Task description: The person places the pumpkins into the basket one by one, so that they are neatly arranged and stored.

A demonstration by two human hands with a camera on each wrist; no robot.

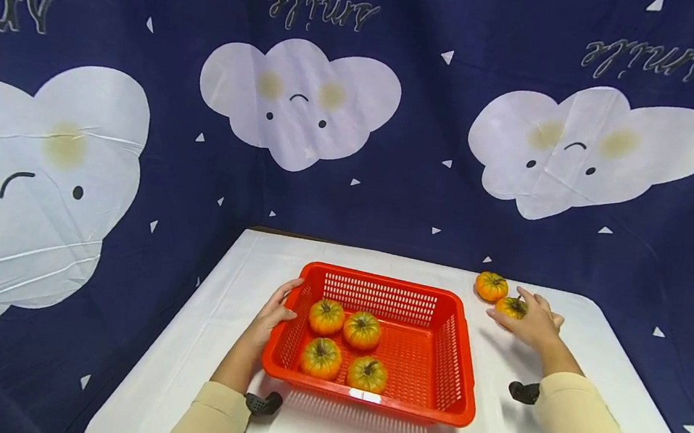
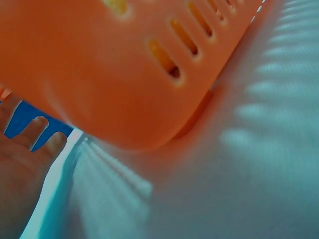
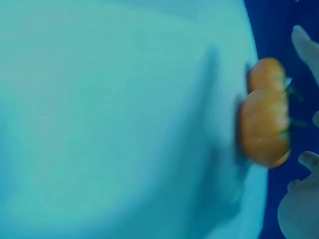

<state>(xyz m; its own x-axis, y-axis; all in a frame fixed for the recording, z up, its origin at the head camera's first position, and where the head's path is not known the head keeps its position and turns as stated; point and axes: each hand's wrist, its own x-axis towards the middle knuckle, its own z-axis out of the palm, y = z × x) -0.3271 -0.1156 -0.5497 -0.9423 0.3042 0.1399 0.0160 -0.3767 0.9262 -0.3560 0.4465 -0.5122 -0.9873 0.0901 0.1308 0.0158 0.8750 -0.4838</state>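
My left hand [image 1: 267, 319] is at the left rim of a red plastic basket [image 1: 454, 355], thumb and a fingertip at the edge. In the left wrist view, fingers [image 2: 55, 144] extend fairly straight beside the basket wall [image 2: 119, 99]. Inside the basket, several small orange-green pumpkins [image 1: 321, 359] sit toward its left side. My right hand [image 1: 533, 324] reaches over a small pumpkin [image 1: 509, 307] at the table's back right, thumb and fingers spread around it. The right wrist view shows a gap between those fingers and the pumpkin [image 3: 264, 129]. Another pumpkin [image 1: 491, 287] lies right beside it.
A white-covered table [image 1: 217, 302] carries everything, its back edge just behind the two loose pumpkins. Dark blue cloth [image 1: 413, 211] with cloud prints hangs behind and around the table. Dark wrist-worn devices [image 1: 263, 403] show below both hands.
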